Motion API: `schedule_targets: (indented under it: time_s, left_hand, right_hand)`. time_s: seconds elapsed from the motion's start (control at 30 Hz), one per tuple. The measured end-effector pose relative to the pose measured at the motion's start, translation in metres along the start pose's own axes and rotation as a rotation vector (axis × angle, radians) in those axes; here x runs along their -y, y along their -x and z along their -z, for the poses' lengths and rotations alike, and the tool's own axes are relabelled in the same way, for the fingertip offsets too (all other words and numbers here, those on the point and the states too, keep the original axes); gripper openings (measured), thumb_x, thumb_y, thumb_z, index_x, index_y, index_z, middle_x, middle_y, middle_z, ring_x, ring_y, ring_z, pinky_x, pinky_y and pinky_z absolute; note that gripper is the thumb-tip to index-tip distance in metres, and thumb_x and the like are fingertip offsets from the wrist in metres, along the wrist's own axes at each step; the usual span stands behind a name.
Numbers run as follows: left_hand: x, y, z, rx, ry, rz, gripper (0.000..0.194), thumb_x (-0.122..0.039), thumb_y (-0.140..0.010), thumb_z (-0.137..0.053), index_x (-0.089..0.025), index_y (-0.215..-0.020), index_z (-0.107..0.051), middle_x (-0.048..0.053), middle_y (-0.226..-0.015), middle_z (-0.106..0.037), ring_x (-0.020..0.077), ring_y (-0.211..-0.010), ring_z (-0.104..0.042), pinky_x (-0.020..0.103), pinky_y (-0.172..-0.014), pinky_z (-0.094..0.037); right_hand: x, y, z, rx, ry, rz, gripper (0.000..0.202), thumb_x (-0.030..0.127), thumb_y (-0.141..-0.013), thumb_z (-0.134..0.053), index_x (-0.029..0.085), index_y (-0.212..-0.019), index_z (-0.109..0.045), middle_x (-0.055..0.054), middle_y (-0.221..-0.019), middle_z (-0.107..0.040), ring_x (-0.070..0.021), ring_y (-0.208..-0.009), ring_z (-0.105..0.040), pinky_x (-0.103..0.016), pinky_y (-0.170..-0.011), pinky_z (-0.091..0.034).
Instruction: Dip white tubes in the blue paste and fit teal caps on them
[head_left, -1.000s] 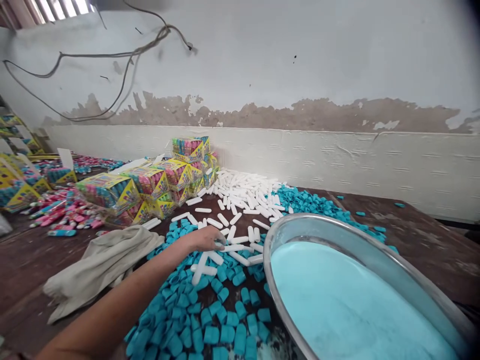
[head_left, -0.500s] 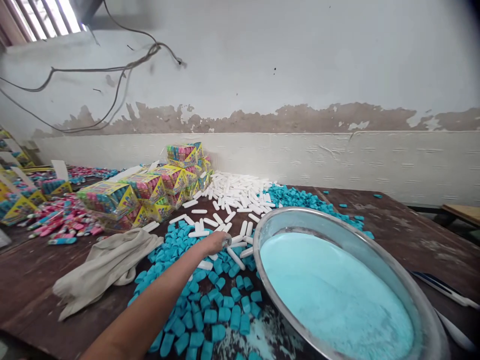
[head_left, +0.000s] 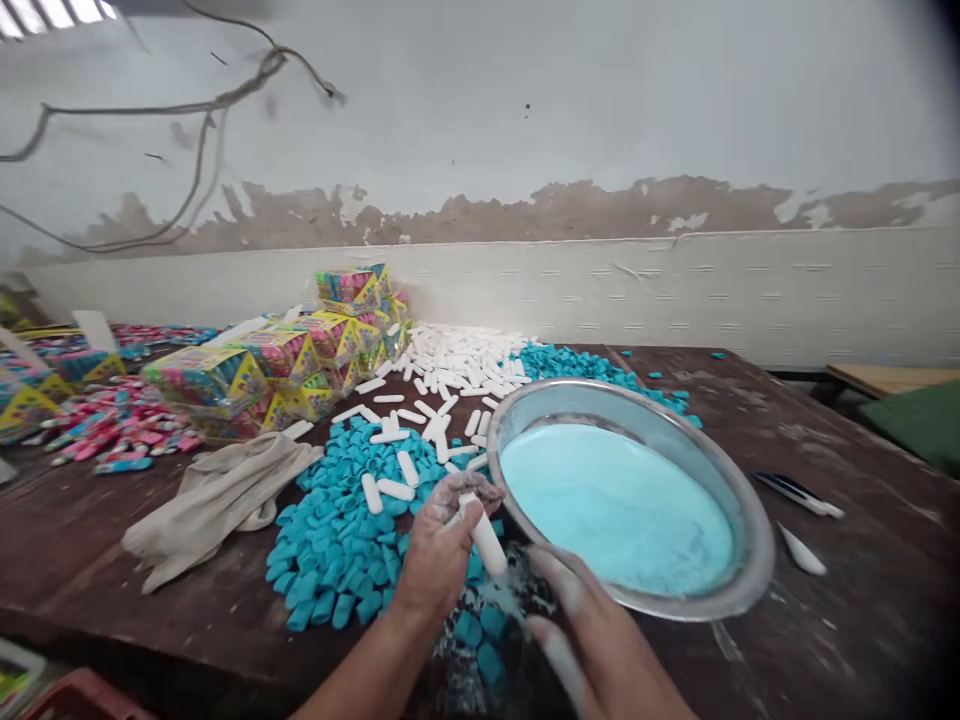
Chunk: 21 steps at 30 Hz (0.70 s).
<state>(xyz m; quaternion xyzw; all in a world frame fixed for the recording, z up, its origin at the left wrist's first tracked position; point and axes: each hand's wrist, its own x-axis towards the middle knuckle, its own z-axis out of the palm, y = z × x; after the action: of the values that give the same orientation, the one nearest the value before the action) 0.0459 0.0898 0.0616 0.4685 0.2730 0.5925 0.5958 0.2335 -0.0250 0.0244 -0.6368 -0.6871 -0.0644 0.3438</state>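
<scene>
Near the table's front, my left hand (head_left: pixel 442 550) is closed around a white tube (head_left: pixel 489 538) with a rounded end, which tilts down to the right. White powder coats the fingers of this hand. My right hand (head_left: pixel 585 625) is beside it, thumb and fingers apart with nothing visible between them, and its fingertips are powdery too. Just beyond the right hand stands a metal basin (head_left: pixel 756 565) holding pale blue powder (head_left: pixel 615 505). Small blue caps (head_left: pixel 337 540) lie heaped left of my left hand, with a few loose white tubes on top.
A pile of white tubes (head_left: pixel 465 355) and more blue caps (head_left: pixel 585 368) lie behind the basin. At left are a cloth (head_left: pixel 217 500), stacked clear packs (head_left: pixel 277 350) and pink-and-blue tubes (head_left: pixel 120 425). Right of the basin are a knife-like tool (head_left: pixel 795 494) and a white scoop-like piece (head_left: pixel 801 550).
My left hand has drawn back from the white tubes toward me, now with one tube in it. My right hand has come into view. The camera view has shifted.
</scene>
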Motion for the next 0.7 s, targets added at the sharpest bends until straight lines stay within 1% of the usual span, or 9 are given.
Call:
schedule_targets:
  time_s: [0.03, 0.07, 0.13, 0.23, 0.33, 0.4, 0.47, 0.57, 0.7]
  left_hand:
    - [0.000, 0.011, -0.010, 0.017, 0.037, 0.026, 0.018, -0.027, -0.074, -0.059, -0.018, -0.089, -0.056, 0.006, -0.090, -0.063, 0.0216, -0.094, -0.058, 0.037, -0.088, -0.044]
    - [0.000, 0.021, -0.018, 0.038, 0.038, 0.052, 0.017, -0.027, -0.075, -0.060, -0.018, -0.089, -0.057, 0.006, -0.092, -0.063, 0.0219, -0.096, -0.058, 0.036, -0.089, -0.043]
    - [0.000, 0.035, -0.027, 0.085, -0.021, 0.088, 0.017, -0.027, -0.076, -0.059, -0.019, -0.091, -0.058, 0.006, -0.100, -0.063, 0.0229, -0.100, -0.056, 0.035, -0.089, -0.043]
    - [-0.002, 0.044, -0.026, 0.169, -0.157, 0.089, 0.022, -0.029, -0.079, -0.056, -0.019, -0.098, -0.057, 0.008, -0.111, -0.059, 0.0237, -0.107, -0.052, 0.034, -0.091, -0.042]
    - [-0.004, 0.038, -0.017, 0.234, -0.336, 0.050, 0.040, -0.031, -0.078, -0.057, -0.020, -0.116, -0.048, 0.009, -0.123, -0.051, 0.0237, -0.114, -0.046, 0.035, -0.096, -0.038]
    - [-0.003, 0.028, -0.009, 0.163, -0.501, 0.027, 0.048, -0.033, -0.076, -0.059, -0.020, -0.120, -0.043, 0.010, -0.122, -0.050, 0.0242, -0.113, -0.046, 0.035, -0.093, -0.039]
    - [0.003, 0.015, -0.002, 0.082, -0.618, 0.064, 0.049, -0.038, -0.076, -0.058, -0.017, -0.118, -0.045, 0.011, -0.112, -0.056, 0.0244, -0.104, -0.051, 0.035, -0.086, -0.042]
    - [0.019, -0.003, 0.000, 0.143, -0.609, 0.203, 0.043, -0.045, -0.076, -0.054, -0.014, -0.106, -0.054, 0.008, -0.096, -0.061, 0.0225, -0.091, -0.056, 0.032, -0.078, -0.044]
    - [0.038, -0.013, -0.010, 0.206, -0.422, 0.343, 0.039, -0.048, -0.072, -0.057, -0.012, -0.087, -0.060, 0.004, -0.081, -0.062, 0.0186, -0.075, -0.055, 0.026, -0.063, -0.042]
  right_hand:
    - [0.015, -0.011, -0.006, 0.122, -0.117, 0.150, 0.045, 0.044, -0.082, -0.043, 0.025, -0.123, -0.049, -0.010, -0.119, -0.054, -0.0257, -0.107, -0.053, -0.040, -0.087, -0.048]
    - [0.028, -0.022, -0.012, 0.190, -0.209, 0.205, 0.046, 0.037, -0.084, -0.042, 0.019, -0.126, -0.045, -0.011, -0.122, -0.053, -0.0240, -0.112, -0.050, -0.038, -0.091, -0.046]
    - [0.050, -0.038, -0.017, 0.177, -0.340, 0.168, 0.043, 0.026, -0.086, -0.039, 0.013, -0.127, -0.042, -0.012, -0.121, -0.053, -0.0216, -0.113, -0.049, -0.036, -0.092, -0.045]
    - [0.061, -0.049, -0.010, 0.172, -0.496, 0.090, 0.035, 0.021, -0.086, -0.041, 0.015, -0.120, -0.048, -0.011, -0.114, -0.058, -0.0199, -0.107, -0.052, -0.034, -0.090, -0.044]
    - [0.041, -0.055, 0.012, 0.227, -0.581, 0.065, 0.023, 0.019, -0.084, -0.044, 0.017, -0.104, -0.055, -0.007, -0.094, -0.063, -0.0157, -0.086, -0.058, -0.026, -0.076, -0.048]
    - [0.015, -0.064, 0.028, 0.197, -0.494, 0.060, 0.020, 0.017, -0.084, -0.042, 0.016, -0.098, -0.056, -0.006, -0.088, -0.062, -0.0144, -0.078, -0.056, -0.024, -0.069, -0.046]
    - [-0.014, -0.078, 0.039, 0.251, -0.282, 0.078, 0.023, 0.013, -0.083, -0.039, 0.016, -0.097, -0.058, -0.007, -0.089, -0.062, -0.0156, -0.077, -0.054, -0.027, -0.069, -0.042]
    - [-0.045, -0.099, 0.035, 0.415, 0.084, 0.064, 0.019, 0.008, -0.073, -0.051, 0.017, -0.083, -0.063, -0.006, -0.077, -0.064, -0.0200, -0.079, -0.052, -0.031, -0.071, -0.035]
    - [-0.055, -0.120, 0.011, 0.584, 0.363, 0.113, 0.017, 0.007, -0.069, -0.056, 0.018, -0.078, -0.066, -0.008, -0.069, -0.064, -0.0243, -0.084, -0.052, -0.033, -0.071, -0.031]
